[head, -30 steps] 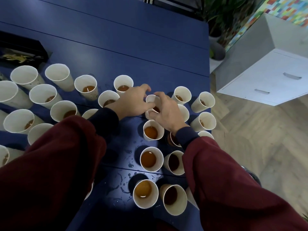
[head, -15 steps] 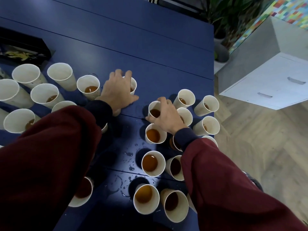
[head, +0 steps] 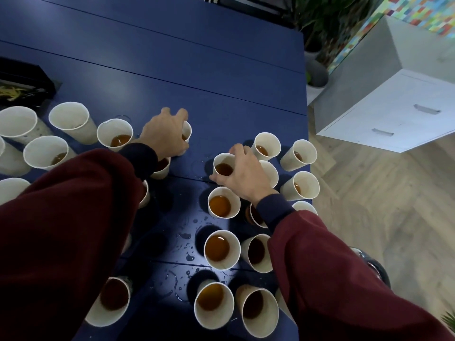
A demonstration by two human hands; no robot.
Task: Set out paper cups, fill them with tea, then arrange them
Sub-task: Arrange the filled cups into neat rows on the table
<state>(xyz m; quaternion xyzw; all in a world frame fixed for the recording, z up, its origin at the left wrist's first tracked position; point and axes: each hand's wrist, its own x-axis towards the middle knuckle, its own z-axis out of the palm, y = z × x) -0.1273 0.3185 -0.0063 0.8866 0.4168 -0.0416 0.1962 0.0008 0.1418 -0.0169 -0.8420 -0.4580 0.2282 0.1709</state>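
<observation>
Many white paper cups with brown tea stand on a dark blue table [head: 197, 70]. My left hand [head: 165, 134] curls round a tea cup [head: 187, 132] near the table's middle; most of that cup is hidden behind the hand. My right hand [head: 242, 172] grips the rim and side of another tea cup [head: 222, 166] at the head of a column of filled cups [head: 221, 249] running toward me. More cups [head: 267, 146] cluster to the right by the table edge, and several others [head: 114, 135] stand at the left.
Water drops [head: 187, 244] lie on the table between the cups. A black tray [head: 22, 87] sits at the far left. Off the table's right edge stand a white drawer cabinet [head: 394, 112] and potted plants [head: 317, 45] on a wooden floor.
My left hand left the cup that both hands held, moved left and up, and closed on another cup. My right hand stays on the first cup.
</observation>
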